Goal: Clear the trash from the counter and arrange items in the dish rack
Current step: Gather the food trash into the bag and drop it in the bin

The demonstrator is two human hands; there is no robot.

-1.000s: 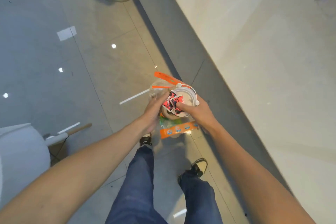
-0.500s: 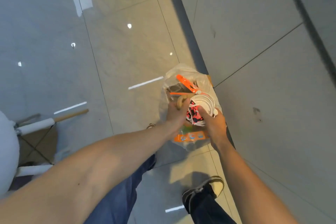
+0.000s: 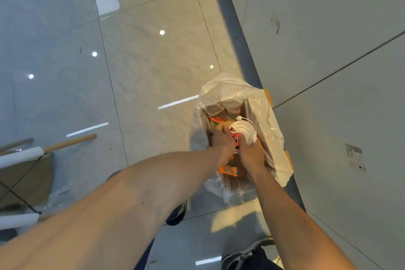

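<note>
we have both hands down in the clear plastic trash bag [image 3: 258,103] at 3 o'clock on the floor: left hand [image 3: 220,139] and right hand [image 3: 252,153] clasped around a white-lidded cup [image 3: 244,130] bundled with orange wrappers [image 3: 230,170]. it looks light, crushable; we'd grip its sides, not the lid.

Soft daylight, ceiling-lamp glare spots on glossy floor [image 3: 135,68], wide-angle edge distortion.

Glossy tiled floor [image 3: 142,76]; crinkled clear plastic bag [image 3: 260,103]
</note>
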